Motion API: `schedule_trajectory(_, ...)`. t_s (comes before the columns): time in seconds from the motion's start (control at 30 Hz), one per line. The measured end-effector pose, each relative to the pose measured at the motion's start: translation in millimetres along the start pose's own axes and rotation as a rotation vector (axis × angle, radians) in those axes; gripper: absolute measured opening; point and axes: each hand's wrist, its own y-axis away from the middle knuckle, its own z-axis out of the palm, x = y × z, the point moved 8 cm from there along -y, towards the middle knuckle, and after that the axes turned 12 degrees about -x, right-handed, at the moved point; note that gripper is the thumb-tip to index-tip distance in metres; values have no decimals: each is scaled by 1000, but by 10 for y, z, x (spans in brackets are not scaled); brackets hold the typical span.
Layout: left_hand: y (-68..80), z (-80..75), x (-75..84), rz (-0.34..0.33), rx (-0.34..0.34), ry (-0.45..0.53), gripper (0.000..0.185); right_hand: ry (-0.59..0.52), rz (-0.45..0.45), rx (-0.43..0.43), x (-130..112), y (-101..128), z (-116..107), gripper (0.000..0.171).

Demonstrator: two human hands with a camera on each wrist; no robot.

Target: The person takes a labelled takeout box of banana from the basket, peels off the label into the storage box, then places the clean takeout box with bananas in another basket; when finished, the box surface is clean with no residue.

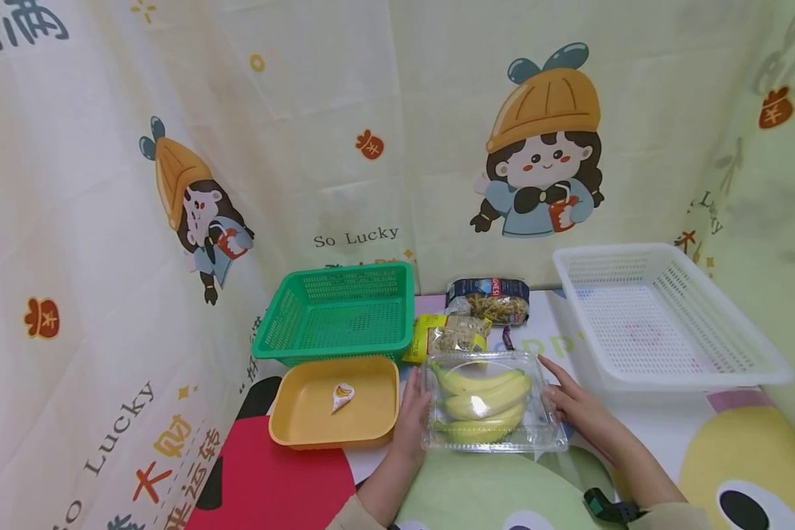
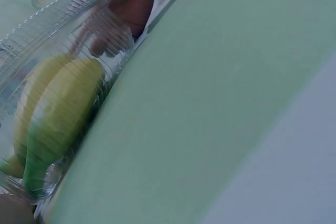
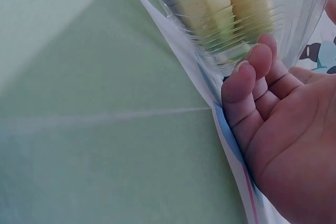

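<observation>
A clear plastic clamshell box (image 1: 543,434) with several yellow bananas (image 1: 483,405) inside sits at the front middle of the table. The left hand (image 1: 411,416) holds its left side, and the right hand (image 1: 579,408) holds the right side, index finger stretched toward the far corner. From the right wrist view, curled fingertips (image 3: 260,59) touch the ribbed end wall of the box. In the left wrist view the bananas (image 2: 63,108) show through the plastic, while only a bit of the left hand (image 2: 16,210) appears at the lower left corner.
Left of the box stands an orange-yellow tray (image 1: 291,434) with a small banana-picture label (image 1: 342,397) in it. Behind are a green basket (image 1: 338,350), a yellow bag (image 1: 447,333), a dark blue pasta bag (image 1: 490,298) and a small purple object (image 1: 507,337). A white basket (image 1: 689,379) stands right.
</observation>
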Motion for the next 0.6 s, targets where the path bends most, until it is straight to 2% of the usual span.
schedule_trajectory(0.23,3,17,-45,-28,-17,49,68,26,40,12,29,5,-10,63)
schedule_trajectory(0.6,5,39,-45,-26,-36,42,65,28,34,17,29,30,0,63)
